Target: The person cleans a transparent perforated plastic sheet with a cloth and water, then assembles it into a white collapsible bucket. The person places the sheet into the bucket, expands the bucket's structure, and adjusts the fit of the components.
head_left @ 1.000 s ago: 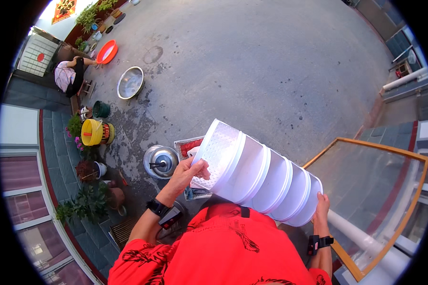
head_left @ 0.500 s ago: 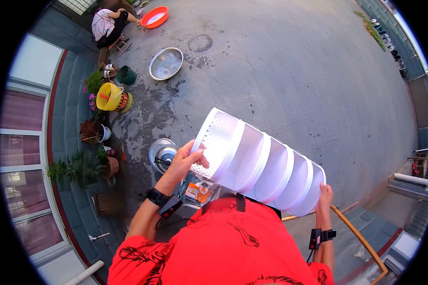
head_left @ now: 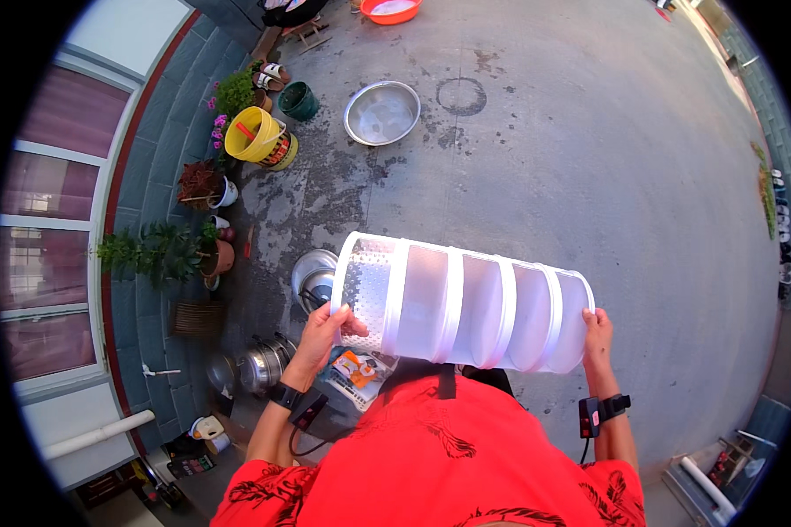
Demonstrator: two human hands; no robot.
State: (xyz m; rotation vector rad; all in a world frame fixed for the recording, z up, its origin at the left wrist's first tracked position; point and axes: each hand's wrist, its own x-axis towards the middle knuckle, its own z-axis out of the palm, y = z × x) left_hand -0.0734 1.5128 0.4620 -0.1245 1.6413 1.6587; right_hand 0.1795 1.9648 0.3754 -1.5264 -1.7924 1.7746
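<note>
Lying sideways in front of me is a long white see-through tiered cylinder [head_left: 482, 303], ringed by several thick white rims. Its left section is dotted with small holes, and round dividers show through the clear wall. My left hand [head_left: 325, 338] grips the left end rim, thumb on the outside and fingers curled inside. At the other end, my right hand [head_left: 598, 338] pinches the right rim. Below the left end, an orange-and-white package [head_left: 358, 369] lies close to my left wrist.
Metal basins [head_left: 315, 277] and a steel pot [head_left: 262, 364] stand at my left. Farther off are a large steel basin [head_left: 382, 114], a yellow bucket [head_left: 253, 136], a green bucket [head_left: 299, 101] and a red basin [head_left: 391, 10]. Potted plants [head_left: 163, 250] line the left wall.
The cylinder has swung closer to level, its left end lower and its right end higher. My view has turned, so the courtyard things sit farther right. Both hands keep their hold.
</note>
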